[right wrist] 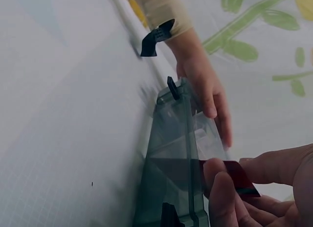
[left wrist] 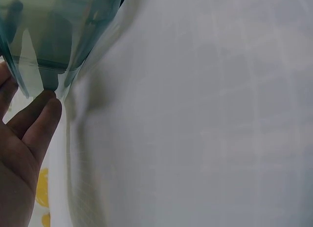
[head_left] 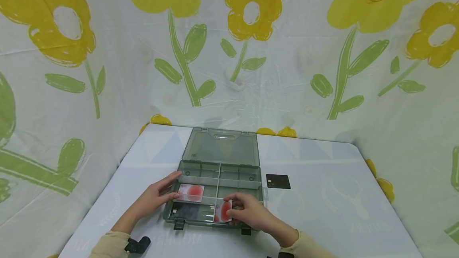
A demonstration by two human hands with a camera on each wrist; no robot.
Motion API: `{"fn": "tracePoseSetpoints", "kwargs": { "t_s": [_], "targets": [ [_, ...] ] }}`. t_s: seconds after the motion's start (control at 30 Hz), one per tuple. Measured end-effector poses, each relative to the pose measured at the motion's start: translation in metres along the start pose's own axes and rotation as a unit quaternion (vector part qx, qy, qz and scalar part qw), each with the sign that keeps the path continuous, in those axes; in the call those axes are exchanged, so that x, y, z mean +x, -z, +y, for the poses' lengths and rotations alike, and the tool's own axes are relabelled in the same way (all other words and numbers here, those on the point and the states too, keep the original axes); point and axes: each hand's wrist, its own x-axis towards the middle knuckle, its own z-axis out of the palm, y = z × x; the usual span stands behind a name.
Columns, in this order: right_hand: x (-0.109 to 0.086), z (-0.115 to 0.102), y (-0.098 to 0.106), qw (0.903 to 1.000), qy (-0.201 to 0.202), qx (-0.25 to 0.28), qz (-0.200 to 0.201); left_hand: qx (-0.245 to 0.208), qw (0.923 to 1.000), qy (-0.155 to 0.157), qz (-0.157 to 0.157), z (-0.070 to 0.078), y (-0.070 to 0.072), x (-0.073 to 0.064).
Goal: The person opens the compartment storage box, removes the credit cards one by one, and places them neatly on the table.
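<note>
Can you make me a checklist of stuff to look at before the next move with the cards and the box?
1. Lid of the box open: ok.
2. Left hand touching the box's left side: ok.
3. Right hand pinching the held card, the one with a red circle: ok.
4. Held card lying flat on the box bottom: cannot tell, fingers partly hide it.
5. Held card let go: not ok, it is between finger and thumb.
6. Right-hand black card inside the box: not ok, it lies on the table.

One case (head_left: 237,191), one lid (head_left: 222,147), two latches (head_left: 179,224), two red-and-white cards (head_left: 191,193), two black cards (head_left: 279,182).
</note>
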Motion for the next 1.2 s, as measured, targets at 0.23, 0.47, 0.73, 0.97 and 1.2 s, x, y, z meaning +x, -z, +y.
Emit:
{"fn": "tracePoseSetpoints", "kwargs": {
  "t_s": [0.23, 0.47, 0.73, 0.97, 1.2],
  "targets": [
    [-0.001, -0.001, 0.001, 0.9993, -0.007, 0.036, -0.010, 0.003, 1.0000, 0.002, 0.000, 0.000, 0.000, 0.000],
    [-0.001, 0.001, 0.002, 0.9994, -0.002, 0.035, -0.008, 0.004, 1.0000, 0.003, 0.000, -0.001, 0.000, 0.000],
    [-0.003, 0.004, 0.007, 0.9990, -0.001, 0.043, -0.006, 0.006, 1.0000, 0.003, 0.001, -0.001, 0.000, 0.000],
    [-0.007, 0.006, 0.013, 0.9993, -0.002, 0.039, 0.001, 0.004, 1.0000, 0.003, 0.001, -0.001, 0.000, 0.000],
    [-0.010, 0.006, 0.019, 0.9995, 0.002, 0.030, 0.001, 0.002, 1.0000, 0.002, 0.001, -0.001, 0.000, 0.000]
  ]
}}
